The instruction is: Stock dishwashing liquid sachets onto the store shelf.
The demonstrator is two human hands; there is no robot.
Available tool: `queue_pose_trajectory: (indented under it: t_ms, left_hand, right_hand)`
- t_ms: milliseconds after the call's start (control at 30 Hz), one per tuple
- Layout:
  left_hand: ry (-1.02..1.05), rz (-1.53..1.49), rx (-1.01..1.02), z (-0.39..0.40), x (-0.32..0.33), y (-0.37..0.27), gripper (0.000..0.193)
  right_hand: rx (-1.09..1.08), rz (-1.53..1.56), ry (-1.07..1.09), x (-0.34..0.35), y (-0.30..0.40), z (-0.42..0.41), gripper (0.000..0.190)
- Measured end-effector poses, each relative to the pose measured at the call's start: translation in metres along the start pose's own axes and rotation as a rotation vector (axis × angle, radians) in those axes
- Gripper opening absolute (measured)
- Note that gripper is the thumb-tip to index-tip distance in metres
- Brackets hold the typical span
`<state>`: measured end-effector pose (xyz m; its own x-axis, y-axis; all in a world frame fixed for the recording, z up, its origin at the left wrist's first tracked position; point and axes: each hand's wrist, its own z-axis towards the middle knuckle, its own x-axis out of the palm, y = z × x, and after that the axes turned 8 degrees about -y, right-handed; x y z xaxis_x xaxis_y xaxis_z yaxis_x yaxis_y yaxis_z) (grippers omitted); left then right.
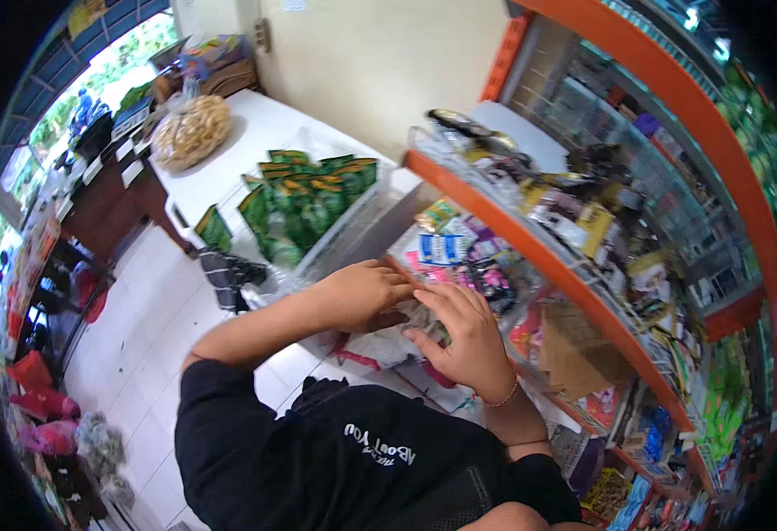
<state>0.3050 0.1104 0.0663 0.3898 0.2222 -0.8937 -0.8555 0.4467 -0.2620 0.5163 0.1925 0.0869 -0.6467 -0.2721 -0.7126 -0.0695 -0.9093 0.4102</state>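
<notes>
My left hand [365, 295] reaches in from the left, palm down, its fingers close together. Its fingertips are beside the fingers of my right hand [461, 328], in front of the orange-edged shelf. I cannot tell whether anything is under the left palm. The right hand has its thumb spread from its fingers and no visible object in its grasp; a thin bracelet [500, 396] circles that wrist. Beneath both hands lie whitish plastic bags [388, 348], partly hidden. Just beyond are small colourful sachets [440, 249] on a lower shelf.
Green packets [309, 199] fill a clear plastic bin [345, 232] on the white table [262, 126]. A large bag of pale snacks [193, 133] stands farther back. To the right, a shelf with an orange edge [495, 212] carries many packets; a brown cardboard piece [577, 352] hangs below.
</notes>
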Motion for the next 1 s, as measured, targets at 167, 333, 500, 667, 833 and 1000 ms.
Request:
queue_pose_trajectory:
  t_ms: [167, 333, 500, 667, 833, 1000]
  left_hand:
    - [-0.222, -0.081, -0.233, -0.078, -0.022, 0.054, 0.038]
    - [-0.211, 0.043, -0.337, -0.137, -0.064, 0.124, 0.031]
    - [-0.071, 0.278, -0.477, -0.147, -0.105, 0.213, 0.026]
    - [-0.18, 0.477, -0.411, -0.142, -0.079, 0.333, 0.029]
    - [-0.203, 0.188, -0.664, -0.114, -0.078, 0.381, 0.027]
    - [-0.045, 0.197, -0.613, -0.116, -0.072, 0.399, 0.023]
  right_hand:
    - [0.076, 0.021, 0.022, 0.09, 0.018, 0.028, 0.045]
    - [0.234, 0.046, -0.01, 0.185, 0.045, 0.067, 0.043]
    - [0.274, -0.034, 0.014, 0.253, 0.064, 0.094, 0.044]
    - [0.289, -0.055, 0.013, 0.28, 0.082, 0.127, 0.045]
    - [0.239, -0.142, -0.058, 0.286, 0.072, 0.172, 0.04]
    - [0.261, -0.376, -0.126, 0.303, 0.027, 0.223, 0.031]
